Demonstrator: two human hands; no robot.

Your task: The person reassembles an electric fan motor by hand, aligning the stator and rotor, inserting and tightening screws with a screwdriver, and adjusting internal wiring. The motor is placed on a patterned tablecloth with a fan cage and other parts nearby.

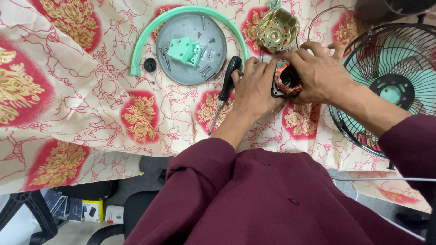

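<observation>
Both of my hands hold a fan motor stator (287, 81) with copper-red windings, resting on the patterned cloth. My left hand (256, 86) grips its left side. My right hand (318, 72) wraps over its right side and top. Just left of my left hand lies a black-handled screwdriver (225, 88), its tip pointing toward me. A brass-coloured motor housing (276, 29) sits just beyond my hands.
A grey round plate (175, 66) holds several screws and a green plastic bracket (185, 51), with a green curved ring (145, 38) around it and a black knob (150, 65) beside it. A black fan grille with green blades (390, 81) lies at the right. The table edge runs near my body.
</observation>
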